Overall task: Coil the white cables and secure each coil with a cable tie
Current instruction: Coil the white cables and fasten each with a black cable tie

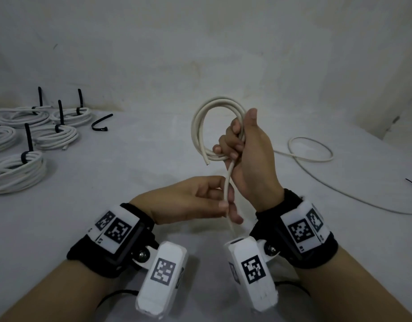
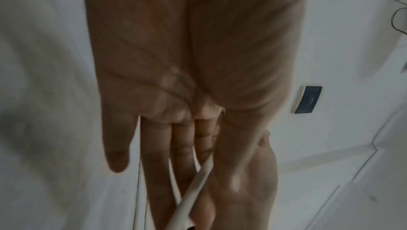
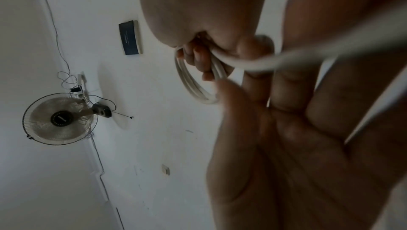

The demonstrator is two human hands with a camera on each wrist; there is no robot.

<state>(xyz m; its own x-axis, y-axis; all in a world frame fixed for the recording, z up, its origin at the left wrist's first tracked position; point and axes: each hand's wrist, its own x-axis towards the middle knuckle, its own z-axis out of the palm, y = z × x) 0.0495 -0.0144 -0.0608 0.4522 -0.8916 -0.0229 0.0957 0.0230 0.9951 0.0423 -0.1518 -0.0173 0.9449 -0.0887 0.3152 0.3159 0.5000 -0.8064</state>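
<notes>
White cable (image 1: 217, 105) coil gripped in right hand (image 1: 249, 154), left hand (image 1: 188, 201) pinching its trailing strand

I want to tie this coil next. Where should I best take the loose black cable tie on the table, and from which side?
Probably pinch the loose black cable tie at its raised straight tail, coming from above right; that end lifts off the table, while the curled end lies flat.

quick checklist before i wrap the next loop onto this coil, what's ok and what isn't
1. Right hand grips the coil: ok.
2. Left hand pinches the feeding strand: ok.
3. Cut end pokes out loose below the coil: not ok, tuck it.
4. Slack cable on the table has a crossed loop: not ok.
5. Spare cable tie lies by the tied coils: ok.
6. Remaining cable length: cannot tell.
</notes>
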